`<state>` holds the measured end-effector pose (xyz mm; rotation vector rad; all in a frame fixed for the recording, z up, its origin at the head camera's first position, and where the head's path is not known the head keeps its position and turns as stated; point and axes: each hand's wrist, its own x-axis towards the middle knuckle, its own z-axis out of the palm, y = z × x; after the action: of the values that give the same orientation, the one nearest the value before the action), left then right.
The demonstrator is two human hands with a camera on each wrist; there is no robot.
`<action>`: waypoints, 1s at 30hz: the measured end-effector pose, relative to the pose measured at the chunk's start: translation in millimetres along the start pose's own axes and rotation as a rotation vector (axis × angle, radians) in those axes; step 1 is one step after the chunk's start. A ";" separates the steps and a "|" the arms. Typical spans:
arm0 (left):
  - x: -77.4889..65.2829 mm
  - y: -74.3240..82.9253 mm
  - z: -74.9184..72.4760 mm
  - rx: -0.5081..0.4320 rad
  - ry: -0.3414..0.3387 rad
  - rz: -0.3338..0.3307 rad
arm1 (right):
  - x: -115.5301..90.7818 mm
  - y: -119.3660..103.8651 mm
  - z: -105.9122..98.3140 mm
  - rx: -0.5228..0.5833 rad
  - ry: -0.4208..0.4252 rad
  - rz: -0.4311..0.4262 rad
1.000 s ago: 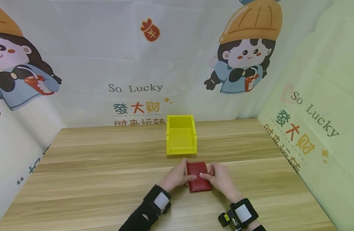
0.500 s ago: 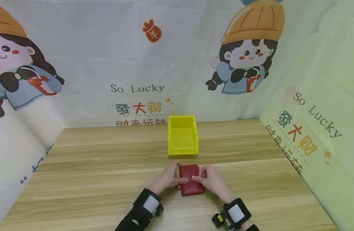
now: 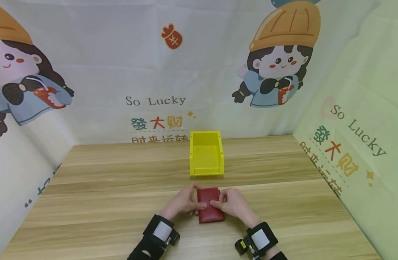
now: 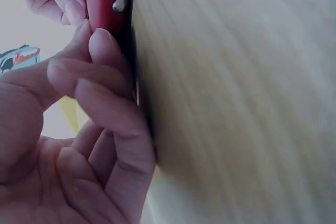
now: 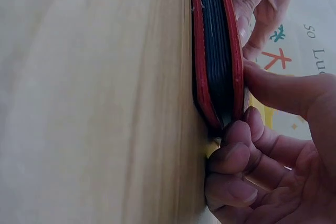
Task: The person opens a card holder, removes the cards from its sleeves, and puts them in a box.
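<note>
A small red leather card wallet (image 3: 210, 213) lies on the wooden table in front of the yellow bin. My left hand (image 3: 182, 203) pinches its left edge, thumb on the cover. My right hand (image 3: 232, 205) grips the right edge, with the thumb on the cover near the middle and the other fingers curled at the side. In the left wrist view a silver snap (image 4: 119, 4) shows on the wallet's red side. Dark stacked sleeves (image 5: 216, 40) appear between the red covers in the right wrist view. My right thumb hides part of the cover.
The yellow bin (image 3: 206, 171) stands just beyond the wallet, its low side towards me. Printed cloth (image 3: 153, 72) walls in the wooden table (image 3: 114, 180) at the back and both sides. Each wrist wears a black camera strap.
Both hands and the wallet have moved left and slightly towards me. A shiny snap by my right thumb, seen earlier, is now out of sight in the head view.
</note>
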<state>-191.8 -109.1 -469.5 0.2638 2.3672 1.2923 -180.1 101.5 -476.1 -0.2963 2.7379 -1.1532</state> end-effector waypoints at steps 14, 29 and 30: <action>-8.7 -27.7 -17.9 -0.303 -0.158 0.085 | 12.2 -8.8 18.5 -0.143 0.013 -0.110; -7.6 -28.8 -9.6 -0.286 -0.083 0.044 | 9.7 -3.4 29.7 -0.141 0.094 -0.225; -7.1 -28.6 -9.9 -0.280 -0.077 0.042 | 10.5 -3.9 29.5 -0.142 0.092 -0.228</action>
<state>-188.9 -134.7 -486.7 0.2724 2.0958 1.5824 -183.4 76.0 -494.4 -0.6017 2.9339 -1.0473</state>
